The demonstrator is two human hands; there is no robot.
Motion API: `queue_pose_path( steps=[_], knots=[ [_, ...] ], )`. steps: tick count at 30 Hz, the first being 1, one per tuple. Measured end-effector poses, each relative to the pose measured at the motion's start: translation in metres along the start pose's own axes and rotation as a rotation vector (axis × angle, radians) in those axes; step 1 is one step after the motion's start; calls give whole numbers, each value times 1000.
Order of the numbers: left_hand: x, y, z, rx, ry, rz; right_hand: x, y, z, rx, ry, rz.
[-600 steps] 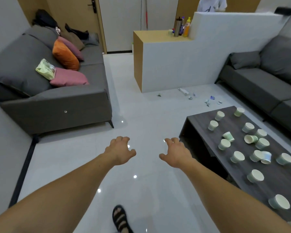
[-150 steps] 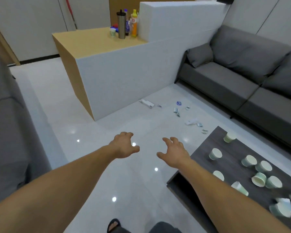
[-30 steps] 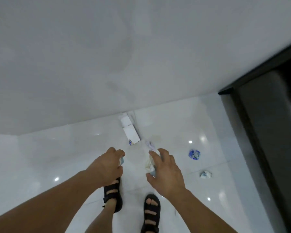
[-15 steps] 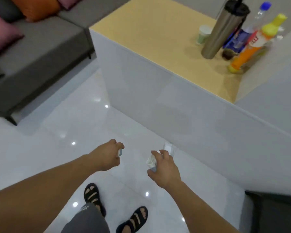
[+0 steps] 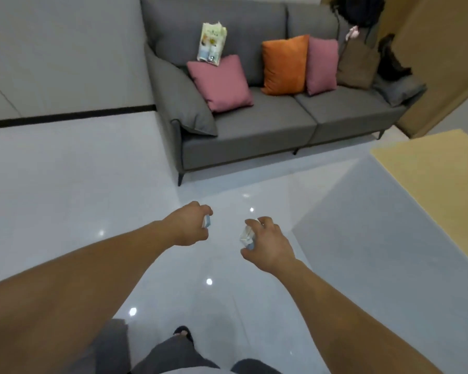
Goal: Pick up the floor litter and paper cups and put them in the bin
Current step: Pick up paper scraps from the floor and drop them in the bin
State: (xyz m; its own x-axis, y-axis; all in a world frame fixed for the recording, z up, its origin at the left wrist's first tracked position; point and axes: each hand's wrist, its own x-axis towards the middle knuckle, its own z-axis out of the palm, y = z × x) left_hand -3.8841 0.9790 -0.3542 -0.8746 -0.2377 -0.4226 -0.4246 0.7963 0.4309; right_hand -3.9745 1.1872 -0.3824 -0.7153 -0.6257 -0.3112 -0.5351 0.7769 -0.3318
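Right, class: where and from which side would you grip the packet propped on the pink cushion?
Probably pinch the packet near its torn top edge, coming from the front and above: it stands upright, its back against the sofa, its base on the pink cushion.

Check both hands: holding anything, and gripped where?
Yes: left hand grips a blue-white scrap, mostly hidden inside its curled fingers; right hand pinches a crumpled wad between thumb and fingertips, top and bottom.

Counting two pink cushions point(image 5: 219, 82) point(image 5: 322, 66), one orange cushion point(image 5: 284, 64), one snack bag point(image 5: 210, 44), one sofa point(image 5: 262, 122), two hands point(image 5: 189, 225) point(image 5: 270, 244), two litter scraps point(image 5: 206, 222) point(image 5: 246, 236).
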Motion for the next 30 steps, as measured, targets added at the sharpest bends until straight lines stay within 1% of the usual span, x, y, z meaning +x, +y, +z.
queue_pose_path(
  steps=[5,9,17,20,26,30],
  knots=[
    [1,-90,-62,-68,114,-129,85,-102,-5,-46,-21,-175],
    [11,-158,-97,-145,184,-217,156,-168,-3,-79,-73,-307],
    [39,-293,-181,-268,286,-494,315,-307,-6,-168,-199,-521],
    [33,-341,-201,-322,330,-596,363,-373,-4,-212,-250,-654],
    [-5,-451,-223,-480,454,-810,422,-525,27,-311,-323,-886],
    [-36,-542,-245,-546,554,-883,441,-632,68,-354,-360,-985]
  ],
)
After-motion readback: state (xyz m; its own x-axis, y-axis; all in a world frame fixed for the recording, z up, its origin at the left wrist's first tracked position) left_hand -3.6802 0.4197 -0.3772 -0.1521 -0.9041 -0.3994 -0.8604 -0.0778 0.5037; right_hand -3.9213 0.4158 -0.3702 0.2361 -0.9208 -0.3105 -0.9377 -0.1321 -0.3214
